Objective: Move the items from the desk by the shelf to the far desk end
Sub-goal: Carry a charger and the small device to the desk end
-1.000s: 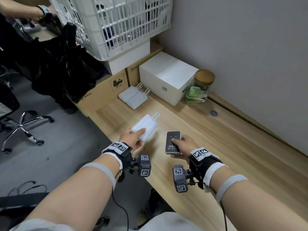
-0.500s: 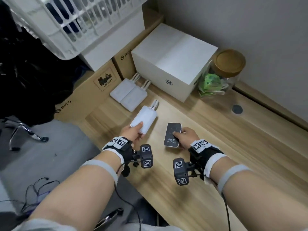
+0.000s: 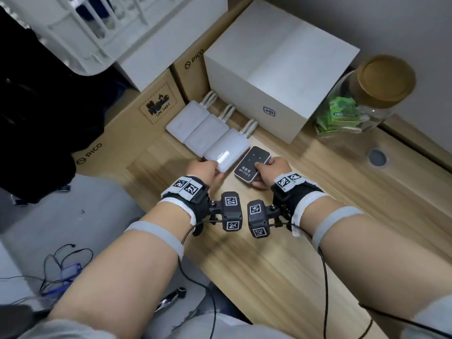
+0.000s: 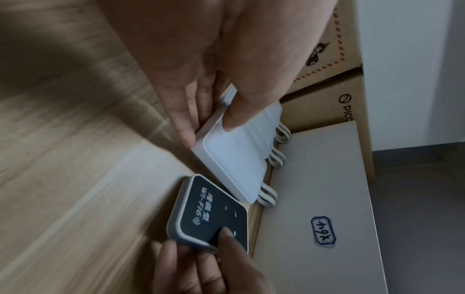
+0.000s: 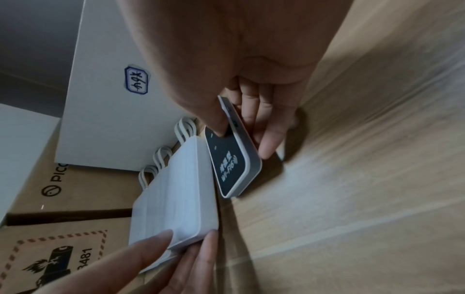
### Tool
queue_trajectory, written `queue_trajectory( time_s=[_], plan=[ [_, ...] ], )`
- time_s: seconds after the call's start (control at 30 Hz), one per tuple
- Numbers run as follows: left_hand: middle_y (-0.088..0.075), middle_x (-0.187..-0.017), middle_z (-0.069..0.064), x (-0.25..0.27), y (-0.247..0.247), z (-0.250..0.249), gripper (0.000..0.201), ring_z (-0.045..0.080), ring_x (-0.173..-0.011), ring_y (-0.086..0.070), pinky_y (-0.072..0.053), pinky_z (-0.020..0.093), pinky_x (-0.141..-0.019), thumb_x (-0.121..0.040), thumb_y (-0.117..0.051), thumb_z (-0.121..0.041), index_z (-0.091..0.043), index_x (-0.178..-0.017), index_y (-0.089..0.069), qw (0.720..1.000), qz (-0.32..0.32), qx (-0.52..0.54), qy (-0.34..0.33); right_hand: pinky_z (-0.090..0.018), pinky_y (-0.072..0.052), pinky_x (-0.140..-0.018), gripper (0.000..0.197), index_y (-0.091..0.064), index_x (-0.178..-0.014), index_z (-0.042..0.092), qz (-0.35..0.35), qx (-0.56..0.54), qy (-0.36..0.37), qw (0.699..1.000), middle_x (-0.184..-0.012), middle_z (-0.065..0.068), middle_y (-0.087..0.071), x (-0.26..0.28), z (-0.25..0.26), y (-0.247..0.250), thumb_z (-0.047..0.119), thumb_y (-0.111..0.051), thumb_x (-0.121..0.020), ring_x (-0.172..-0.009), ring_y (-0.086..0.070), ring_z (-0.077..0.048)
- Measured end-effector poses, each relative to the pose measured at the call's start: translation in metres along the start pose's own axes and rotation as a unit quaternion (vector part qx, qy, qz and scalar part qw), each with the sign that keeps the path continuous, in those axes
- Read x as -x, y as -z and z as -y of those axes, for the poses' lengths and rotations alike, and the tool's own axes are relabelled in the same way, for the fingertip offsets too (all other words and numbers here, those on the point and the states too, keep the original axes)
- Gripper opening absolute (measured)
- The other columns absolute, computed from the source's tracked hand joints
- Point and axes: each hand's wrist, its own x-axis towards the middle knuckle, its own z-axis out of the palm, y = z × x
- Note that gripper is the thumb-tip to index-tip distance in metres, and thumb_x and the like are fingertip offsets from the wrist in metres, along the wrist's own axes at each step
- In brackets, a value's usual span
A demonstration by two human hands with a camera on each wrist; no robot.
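My left hand [image 3: 206, 168] pinches a white power bank [image 3: 227, 151] by its near end, thumb on top, fingers under the edge; the same bank [image 4: 236, 159] [image 5: 176, 195] lies beside two matching white power banks [image 3: 195, 126] with looped cords. My right hand [image 3: 269, 167] grips a black-faced pocket Wi-Fi device [image 3: 252, 163] with thumb on its screen and fingers along its side [image 5: 234, 159]. The device [image 4: 208, 214] sits just right of the bank, on the wooden desk [image 3: 305, 228], in front of a white box [image 3: 276, 69].
Brown PICO cartons [image 3: 127, 133] and a white laundry basket [image 3: 80, 28] stand past the desk's far end. A glass jar with a cork lid [image 3: 362, 99] stands right of the white box by the wall. Left of the desk, cables [image 3: 61, 270] lie on grey floor.
Both hands moved forward toward the white box. The white power bank now lies alongside the two others, and the Wi-Fi device is closer to the box.
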Motion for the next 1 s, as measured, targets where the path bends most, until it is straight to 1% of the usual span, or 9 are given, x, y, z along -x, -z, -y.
queue_trajectory(
  time_s=[0.13, 0.27, 0.37, 0.43, 0.5, 0.6, 0.67, 0.87, 1.0],
  plan=[
    [-0.073, -0.100, 0.016, -0.008, 0.005, 0.001, 0.043, 0.030, -0.098, -0.071, -0.058, 0.047, -0.091, -0.073, -0.067, 0.003, -0.001, -0.115, -0.061, 0.999, 0.010, 0.038, 0.017, -0.051, -0.062, -0.069, 0.015, -0.057, -0.075, 0.017, -0.015, 0.013, 0.011, 1.000, -0.076, -0.017, -0.073, 0.001, 0.004, -0.007, 0.016, -0.061, -0.090, -0.069, -0.074, -0.035],
    [-0.073, -0.106, 0.019, -0.009, 0.013, 0.002, 0.040, 0.027, -0.094, -0.074, -0.062, 0.041, -0.082, -0.080, -0.061, 0.005, 0.000, -0.120, -0.062, 0.997, 0.031, 0.072, 0.026, -0.054, -0.061, -0.065, 0.011, -0.060, -0.076, 0.018, -0.016, 0.032, 0.023, 0.999, -0.074, -0.017, -0.074, 0.006, 0.004, -0.010, 0.016, -0.058, -0.087, -0.067, -0.074, -0.036],
    [-0.067, -0.085, 0.011, -0.002, 0.013, 0.000, 0.027, 0.022, -0.078, -0.068, -0.059, 0.029, -0.068, -0.084, -0.058, -0.001, -0.004, -0.110, -0.061, 0.999, 0.018, 0.038, 0.019, -0.057, -0.060, -0.067, 0.009, -0.063, -0.092, 0.013, -0.011, 0.022, 0.018, 1.000, -0.074, -0.018, -0.072, 0.017, 0.004, -0.009, 0.015, -0.055, -0.088, -0.064, -0.070, -0.035],
    [-0.057, -0.076, 0.008, 0.007, 0.011, -0.003, 0.019, 0.027, -0.073, -0.058, -0.053, 0.034, -0.071, -0.085, -0.057, -0.007, -0.009, -0.104, -0.060, 1.000, -0.002, 0.000, 0.009, -0.057, -0.060, -0.071, 0.020, -0.058, -0.109, 0.005, -0.005, 0.007, -0.007, 1.000, -0.075, -0.016, -0.067, 0.028, 0.002, -0.002, 0.014, -0.054, -0.092, -0.068, -0.068, -0.032],
    [-0.055, -0.073, 0.007, 0.017, 0.006, -0.005, 0.002, 0.028, -0.073, -0.055, -0.049, 0.036, -0.074, -0.084, -0.057, -0.011, -0.009, -0.085, -0.058, 0.999, -0.008, -0.033, -0.002, -0.051, -0.061, -0.073, 0.025, -0.054, -0.116, 0.003, 0.006, -0.008, -0.037, 0.999, -0.083, -0.014, -0.064, 0.042, -0.004, 0.011, 0.015, -0.054, -0.094, -0.075, -0.068, -0.031],
    [-0.051, -0.071, 0.003, 0.037, -0.014, -0.004, 0.019, 0.023, -0.061, -0.052, -0.046, 0.027, -0.061, -0.087, -0.056, -0.013, -0.017, -0.069, -0.050, 0.997, 0.042, -0.057, -0.004, -0.034, -0.058, -0.059, 0.020, -0.056, -0.114, 0.002, 0.011, 0.000, -0.035, 0.999, -0.109, -0.018, -0.067, 0.065, -0.017, 0.045, 0.012, -0.051, -0.097, -0.076, -0.066, -0.028],
    [-0.050, -0.070, 0.003, 0.060, -0.033, -0.004, 0.022, 0.017, -0.055, -0.048, -0.043, 0.026, -0.053, -0.091, -0.054, -0.010, -0.016, -0.070, -0.049, 0.994, 0.083, -0.067, -0.008, -0.032, -0.057, -0.062, 0.025, -0.054, -0.121, 0.003, -0.004, -0.003, -0.026, 1.000, -0.115, -0.019, -0.068, 0.083, -0.028, 0.073, 0.012, -0.050, -0.098, -0.081, -0.067, -0.027],
    [-0.054, -0.069, 0.002, 0.144, -0.073, 0.026, 0.014, 0.013, -0.059, -0.050, -0.042, 0.025, -0.053, -0.095, -0.057, -0.009, -0.011, -0.081, -0.055, 0.980, 0.194, -0.035, -0.018, -0.031, -0.056, -0.061, 0.033, -0.048, -0.130, 0.008, -0.064, -0.067, -0.010, 0.996, -0.085, -0.007, -0.069, 0.133, -0.069, 0.139, 0.013, -0.049, -0.098, -0.070, -0.066, -0.020],
    [-0.056, -0.073, 0.001, 0.190, -0.077, 0.053, 0.010, 0.014, -0.063, -0.052, -0.044, 0.026, -0.056, -0.095, -0.057, -0.011, -0.013, -0.086, -0.057, 0.975, 0.214, -0.032, -0.044, -0.031, -0.055, -0.064, 0.031, -0.049, -0.128, 0.009, -0.070, -0.100, 0.024, 0.992, -0.085, -0.006, -0.067, 0.174, -0.097, 0.168, 0.012, -0.049, -0.098, -0.070, -0.065, -0.019]
  ],
)
